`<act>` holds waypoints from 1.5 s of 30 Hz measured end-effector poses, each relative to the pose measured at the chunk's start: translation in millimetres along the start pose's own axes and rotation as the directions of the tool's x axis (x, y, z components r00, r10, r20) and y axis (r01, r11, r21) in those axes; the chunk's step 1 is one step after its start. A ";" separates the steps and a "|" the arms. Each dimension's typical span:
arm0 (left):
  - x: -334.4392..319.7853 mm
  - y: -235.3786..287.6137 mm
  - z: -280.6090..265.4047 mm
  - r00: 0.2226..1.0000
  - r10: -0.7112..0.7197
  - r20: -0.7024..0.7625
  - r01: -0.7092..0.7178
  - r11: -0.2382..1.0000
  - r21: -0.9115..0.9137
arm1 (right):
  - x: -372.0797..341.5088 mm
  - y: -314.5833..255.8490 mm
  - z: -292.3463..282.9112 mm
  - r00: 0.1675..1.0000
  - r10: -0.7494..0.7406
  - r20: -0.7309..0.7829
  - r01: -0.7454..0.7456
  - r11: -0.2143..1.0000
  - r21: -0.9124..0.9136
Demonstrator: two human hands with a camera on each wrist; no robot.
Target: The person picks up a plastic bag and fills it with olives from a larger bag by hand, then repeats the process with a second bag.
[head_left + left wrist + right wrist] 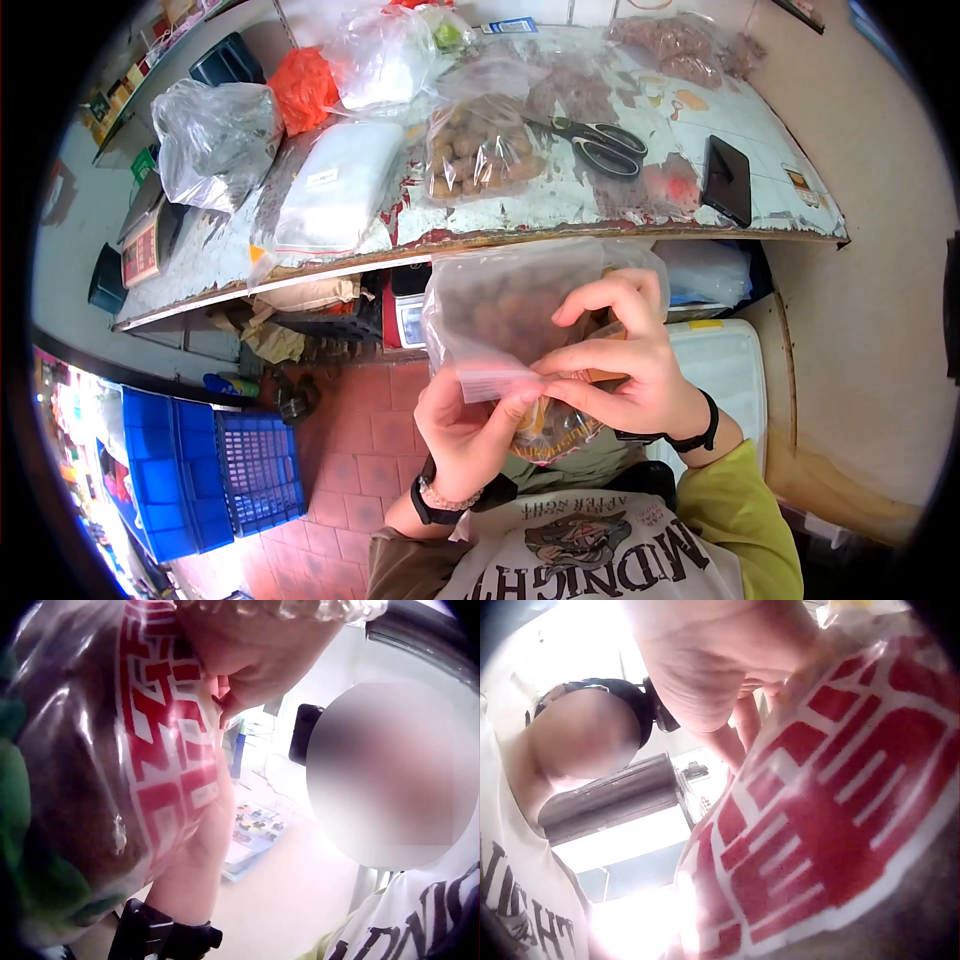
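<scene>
A clear plastic bag [480,300] with brown contents is held up in front of the table edge in the head view. The left hand [465,430] pinches its top edge between thumb and fingers. Close beside it, the right hand [625,375] pinches the same edge, thumb and forefinger together, other fingers raised and bent. Red printing covers the bag [161,735] in the left wrist view, with the left hand [259,649] at its top. In the right wrist view the right hand [720,664] is at the upper edge of the red-printed bag [832,817].
On the worn table [620,215] lie a filled clear bag [480,150], black scissors [600,145], a phone [727,180], a stack of flat bags [340,185] and a red bag [303,90]. Blue crates [175,470] stand on the floor at left; a white bin [725,380] is at right.
</scene>
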State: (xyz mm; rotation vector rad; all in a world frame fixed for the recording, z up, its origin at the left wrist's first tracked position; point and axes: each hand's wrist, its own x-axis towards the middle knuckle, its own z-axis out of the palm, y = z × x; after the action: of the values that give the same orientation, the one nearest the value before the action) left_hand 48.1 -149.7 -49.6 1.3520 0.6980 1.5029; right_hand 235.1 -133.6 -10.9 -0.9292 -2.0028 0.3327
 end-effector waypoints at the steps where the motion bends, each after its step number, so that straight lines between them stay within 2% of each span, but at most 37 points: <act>1: -0.7 -0.1 1.5 1.000 -0.003 -0.017 0.003 1.000 -0.009 | -0.2 -0.3 -0.3 1.000 -0.002 -0.001 0.002 1.000 -0.001; 3: -1.0 -0.1 5.7 0.999 -0.008 -0.034 0.007 1.000 -0.018 | -1.7 -1.0 -0.3 0.994 -0.103 -0.047 0.091 0.974 -0.205; 4: 0.1 0.6 8.8 0.999 -0.012 -0.031 0.011 1.000 -0.006 | -2.7 -3.7 1.7 0.994 -0.103 -0.046 0.092 0.974 -0.205; 7: 0.4 -2.3 8.1 1.000 -0.009 0.002 0.009 0.999 0.048 | -4.8 -11.3 14.3 0.947 -0.253 -0.198 0.130 0.866 -0.483; 12: 3.5 -3.6 9.0 0.999 0.001 0.037 -0.007 0.989 0.151 | 0.0 -18.1 12.8 0.963 -0.206 -0.173 0.089 0.850 -0.519; 14: 1.4 -4.4 5.9 0.998 -0.022 0.061 0.002 0.950 0.312 | 0.0 -18.1 12.8 0.966 -0.192 -0.170 0.076 0.848 -0.525; 17: 0.0 -1.4 4.9 0.995 -0.049 0.084 0.016 0.935 0.354 | -2.4 -15.0 13.9 0.967 -0.193 -0.165 0.086 0.860 -0.504; 18: 0.0 -3.6 4.4 0.995 -0.048 0.085 0.015 0.935 0.354 | -2.5 -12.9 14.1 0.971 -0.173 -0.167 0.079 0.885 -0.458; 20: -0.1 -10.3 2.6 0.986 0.058 0.155 -0.109 0.932 0.346 | -2.7 -10.7 13.8 0.973 -0.154 -0.169 0.072 0.908 -0.412; 21: -0.3 -9.7 2.0 0.986 0.059 0.156 -0.110 0.932 0.346 | -2.6 -10.2 13.8 0.976 -0.118 -0.180 0.051 0.939 -0.340; 22: -0.9 -8.5 1.1 0.984 0.041 0.176 -0.083 0.967 0.242 | -2.6 -10.1 13.6 0.979 -0.082 -0.189 0.029 0.964 -0.266; 23: -1.3 -7.1 0.1 0.980 0.025 0.198 -0.053 0.989 0.135 | -2.7 -10.5 13.2 0.978 -0.083 -0.190 0.030 0.964 -0.266; 24: -1.0 -4.6 -1.5 0.980 0.025 0.199 -0.053 0.989 0.135 | -3.0 -11.0 12.6 0.983 -0.058 -0.173 0.024 0.981 -0.193; 25: -0.3 -1.2 -3.8 0.971 0.010 0.237 -0.025 0.998 0.061 | -3.4 -11.6 12.4 0.987 -0.034 -0.155 0.016 0.993 -0.119; 26: 0.1 0.9 -6.5 0.961 -0.003 0.277 0.007 1.000 -0.012 | -4.2 -12.4 12.7 0.987 -0.034 -0.156 0.015 0.993 -0.119; 28: -0.2 0.3 -12.2 0.954 -0.020 0.300 0.037 0.998 -0.049 | -6.2 -14.0 13.7 0.993 0.038 -0.116 -0.036 0.999 0.017; 29: 1.4 0.0 -14.4 0.945 -0.002 0.327 0.035 0.995 -0.095 | -6.8 -13.1 14.3 0.992 0.039 -0.116 -0.037 0.999 0.018; 30: 2.1 -0.3 -15.5 0.935 0.017 0.353 0.035 0.989 -0.141 | -7.6 -11.3 14.9 0.993 0.094 -0.077 -0.084 0.989 0.123; 31: 1.8 -0.6 -15.5 0.935 0.017 0.354 0.035 0.989 -0.140 | -7.8 -10.3 15.2 0.989 0.144 -0.032 -0.134 0.965 0.224; 32: 1.3 -0.9 -14.9 0.950 -0.005 0.313 0.061 0.984 -0.170 | -7.4 -10.5 15.1 0.989 0.145 -0.032 -0.134 0.965 0.224; 33: 0.8 -1.1 -14.3 0.962 -0.029 0.272 0.086 0.976 -0.201 | -6.7 -11.0 14.8 0.992 0.121 -0.043 -0.112 0.978 0.176; 35: -0.7 -1.2 -12.5 0.959 -0.044 0.281 0.105 0.973 -0.206 | -5.1 -15.1 14.1 0.994 0.096 -0.052 -0.089 0.988 0.126; 37: -0.9 -1.2 -11.7 0.955 -0.059 0.290 0.124 0.970 -0.212 | -4.1 -25.1 14.8 0.987 -0.008 -0.161 -0.024 0.981 -0.192; 38: -0.5 -1.1 -11.6 0.951 -0.026 0.307 0.083 0.981 -0.174 | -5.2 -27.8 15.8 0.987 -0.009 -0.160 -0.022 0.981 -0.193; 40: -0.8 -1.2 -10.0 0.946 0.007 0.325 0.040 0.990 -0.137 | -8.1 -32.6 17.5 0.980 -0.090 -0.175 0.007 0.905 -0.424; 43: -4.6 -1.8 -5.0 0.954 0.046 0.295 0.006 0.985 -0.174 | -10.9 -35.1 21.0 0.970 -0.145 -0.194 0.027 0.861 -0.508; 45: -7.0 -3.0 -2.9 0.977 0.097 0.188 -0.098 0.995 0.000 | -12.3 -32.8 22.0 0.944 -0.197 -0.265 0.007 0.814 -0.581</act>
State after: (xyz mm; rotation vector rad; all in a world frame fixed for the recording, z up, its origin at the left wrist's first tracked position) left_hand 45.7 -154.4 -55.7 1.5313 0.5258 1.4265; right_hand 205.5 -162.4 -13.2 -1.1461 -1.8622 -0.4963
